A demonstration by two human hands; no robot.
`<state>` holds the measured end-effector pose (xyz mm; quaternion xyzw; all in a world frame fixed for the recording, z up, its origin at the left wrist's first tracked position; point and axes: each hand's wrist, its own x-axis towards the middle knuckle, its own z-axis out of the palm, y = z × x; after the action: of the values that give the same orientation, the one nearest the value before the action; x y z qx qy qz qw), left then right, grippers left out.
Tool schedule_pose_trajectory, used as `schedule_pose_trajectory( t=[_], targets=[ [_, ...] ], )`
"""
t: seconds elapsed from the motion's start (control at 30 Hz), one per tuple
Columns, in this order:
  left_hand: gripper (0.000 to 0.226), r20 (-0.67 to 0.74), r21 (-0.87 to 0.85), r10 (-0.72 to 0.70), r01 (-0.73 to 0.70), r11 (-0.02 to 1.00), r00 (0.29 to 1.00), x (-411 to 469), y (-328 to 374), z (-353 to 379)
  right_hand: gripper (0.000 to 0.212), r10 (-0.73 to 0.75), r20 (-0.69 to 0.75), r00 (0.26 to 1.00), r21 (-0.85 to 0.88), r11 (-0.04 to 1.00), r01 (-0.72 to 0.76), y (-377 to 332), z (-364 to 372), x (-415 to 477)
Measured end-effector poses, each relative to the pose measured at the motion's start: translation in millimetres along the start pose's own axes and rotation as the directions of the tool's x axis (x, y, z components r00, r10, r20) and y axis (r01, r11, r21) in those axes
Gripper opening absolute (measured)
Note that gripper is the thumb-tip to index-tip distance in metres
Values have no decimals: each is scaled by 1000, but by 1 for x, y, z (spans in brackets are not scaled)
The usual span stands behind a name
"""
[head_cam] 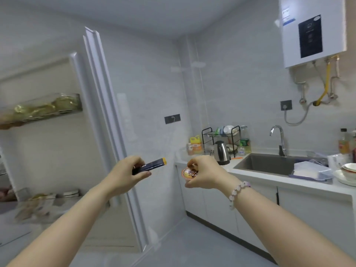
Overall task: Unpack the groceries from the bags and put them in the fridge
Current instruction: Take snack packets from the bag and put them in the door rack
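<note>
- The open fridge door (113, 143) fills the left of the view, its white edge running from top to floor; the picture is blurred here
- A clear door shelf (57, 110) high on the door's inner side holds gold-wrapped items; a lower shelf (38, 207) also carries things, too smeared to name
- A white water heater (312, 31) hangs on the wall at upper right, pipes and a yellow hose below it
- The white counter (250, 175) runs along the right wall over pale cabinets; a grey sink (269, 163) is set into it, with a chrome faucet (279, 137) behind
- A black dish rack (221, 135) stands in the counter's far corner, a steel kettle (221, 153) just in front of it
- The left hand (125, 172) is raised in front of the door's edge; thumb and curled fingers pinch one end of a dark stick packet (154, 164), whose orange tip points right
- The right hand (204, 174) is level with it and near it, fingers curled round a small round cup (189, 173) with a colourful lid facing left; both items are in the air, between fridge and counter, and not inside the fridge
- A pale bead bracelet (238, 189) circles the right wrist
</note>
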<state>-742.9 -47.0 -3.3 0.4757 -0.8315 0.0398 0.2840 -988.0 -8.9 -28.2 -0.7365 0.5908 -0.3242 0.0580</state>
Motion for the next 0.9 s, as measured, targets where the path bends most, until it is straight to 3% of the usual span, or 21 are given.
schedule_pose_trajectory(
  t=[0.43,0.67,0.9],
  targets=[
    [18,-49,129,-242,246,961,969,-75,-157,-120,42,-346,-99,933,21,937,349,-203,93,74],
    [18,-4,30,-334,334,942,943,-72,-227,-138,54,-312,-169,935,33,946,321,-256,137,111],
    [18,90,-53,-367,372,927,926,-45,-261,-105,55,-297,-188,936,-22,954,299,-266,153,138]
  ],
)
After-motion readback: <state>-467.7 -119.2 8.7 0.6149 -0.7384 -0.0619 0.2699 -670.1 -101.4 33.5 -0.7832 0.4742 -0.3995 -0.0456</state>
